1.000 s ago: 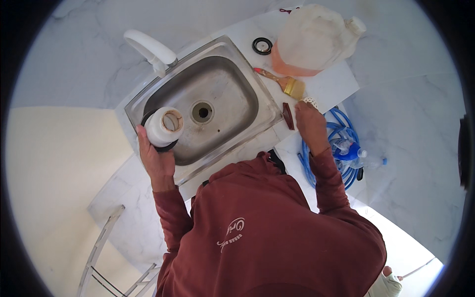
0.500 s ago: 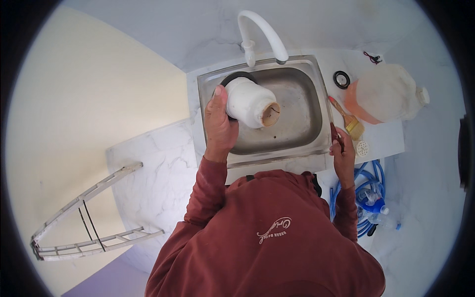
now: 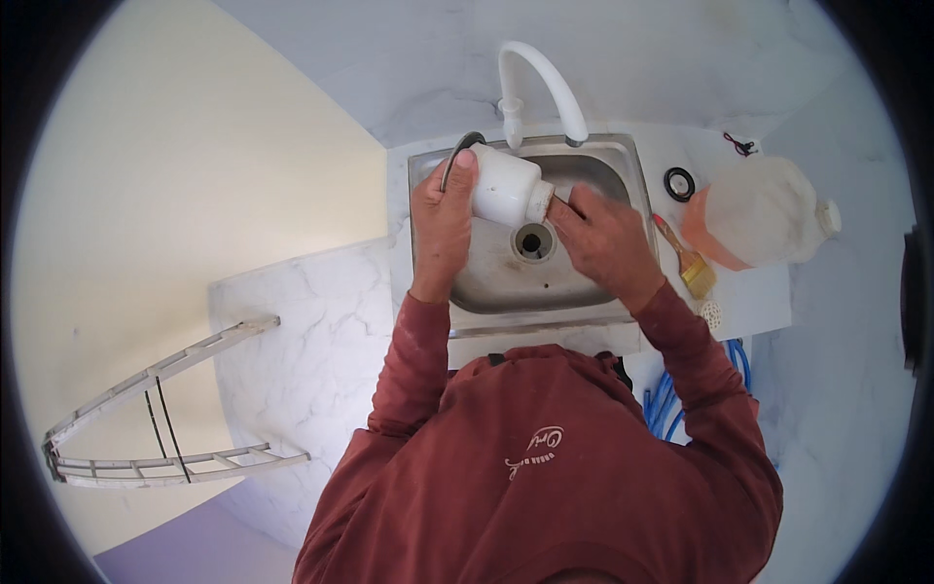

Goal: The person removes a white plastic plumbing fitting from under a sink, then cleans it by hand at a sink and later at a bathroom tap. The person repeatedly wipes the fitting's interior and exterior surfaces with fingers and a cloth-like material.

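While left hand (image 3: 444,222) is clasping pot (image 3: 504,185), thumb (image 3: 465,167) pressing its side, probably for steadiness, right hand (image 3: 608,243) is curling fingers, neck (image 3: 541,201) lying at fingertips; pinch: cannot tell.

my left hand (image 3: 444,224) curls in a grip, thumb (image 3: 465,164) up, while my right hand (image 3: 605,241), fingers (image 3: 572,220) bent, angles inward, both forearms (image 3: 413,365) extended.

A metal ladder (image 3: 161,371) shows at left, blue hose (image 3: 663,400) at right
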Demonstrator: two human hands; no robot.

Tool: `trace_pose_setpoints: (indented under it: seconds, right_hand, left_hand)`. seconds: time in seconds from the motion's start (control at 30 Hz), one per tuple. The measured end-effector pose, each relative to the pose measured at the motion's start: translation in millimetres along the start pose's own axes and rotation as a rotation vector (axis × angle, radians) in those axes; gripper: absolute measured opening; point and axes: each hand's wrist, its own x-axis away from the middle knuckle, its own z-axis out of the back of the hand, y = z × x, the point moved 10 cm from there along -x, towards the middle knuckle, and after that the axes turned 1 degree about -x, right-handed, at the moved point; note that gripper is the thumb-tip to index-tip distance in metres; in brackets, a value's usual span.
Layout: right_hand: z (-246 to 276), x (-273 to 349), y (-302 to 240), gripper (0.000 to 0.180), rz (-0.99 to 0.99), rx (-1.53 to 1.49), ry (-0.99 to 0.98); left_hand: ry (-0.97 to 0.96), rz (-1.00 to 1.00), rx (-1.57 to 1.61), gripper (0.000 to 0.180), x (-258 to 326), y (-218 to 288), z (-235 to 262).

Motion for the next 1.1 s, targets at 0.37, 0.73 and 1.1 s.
trace_pose_setpoints:
  seconds: [0.37, 0.73, 1.1]
  right_hand:
    - [-56.3, 7.7, 4.4, 0.023, -0.986, -1.873, -0.011]
    - [-21.7, -30.9, 10.9, 0.025, 0.052, -0.215, -0.026]
    - [-79.3, -3.7, 10.7, 0.019, -0.782, -1.534, -0.156]
  left_hand:
    - [0.233, -0.223, -0.037, 0.042, -16.2, 4.2, 25.3]
    - [-0.001, 0.242, 0.038, 0.036, -23.0, -25.6, 21.6]
    - [0.161, -0.099, -0.118, 0.041, 21.6, -14.9, 51.3]
